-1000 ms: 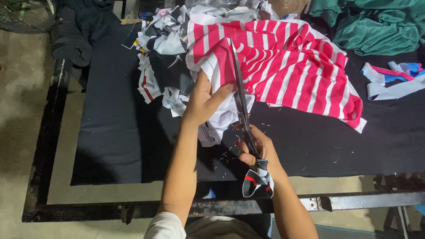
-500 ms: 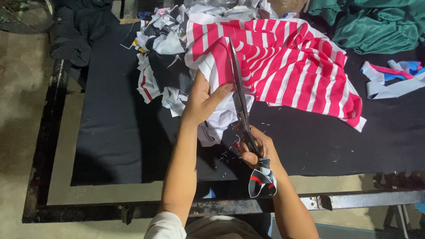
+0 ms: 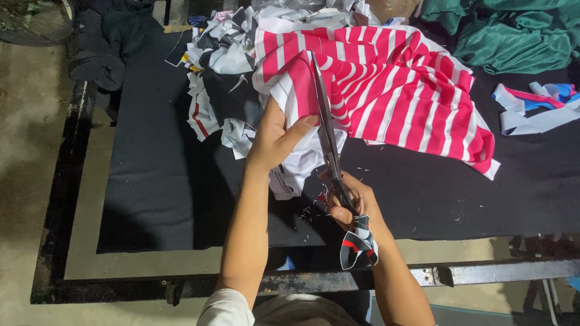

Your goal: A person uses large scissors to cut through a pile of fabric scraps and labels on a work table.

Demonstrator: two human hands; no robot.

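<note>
Striped cloth (image 3: 386,90) pinned by left hand (image 3: 275,136), right hand (image 3: 353,202) closing scissors (image 3: 326,133)

L hand (image 3: 275,136) pins a pink/white striped fabric (image 3: 393,90) on the black table (image 3: 151,175), thumb near the blades. R hand (image 3: 350,202) grips long scissors (image 3: 326,130), handle wrapped in striped cloth, blades lying closed along the fabric's cut edge. Scrap pile (image 3: 220,78) just beside L hand; green cloth (image 3: 513,36) top right; pink/blue strips (image 3: 534,105) at right.

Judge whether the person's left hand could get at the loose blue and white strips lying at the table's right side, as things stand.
Probably not easily: the left hand grips the striped cloth, and the strips lie far across, beyond the scissors and right hand.
</note>
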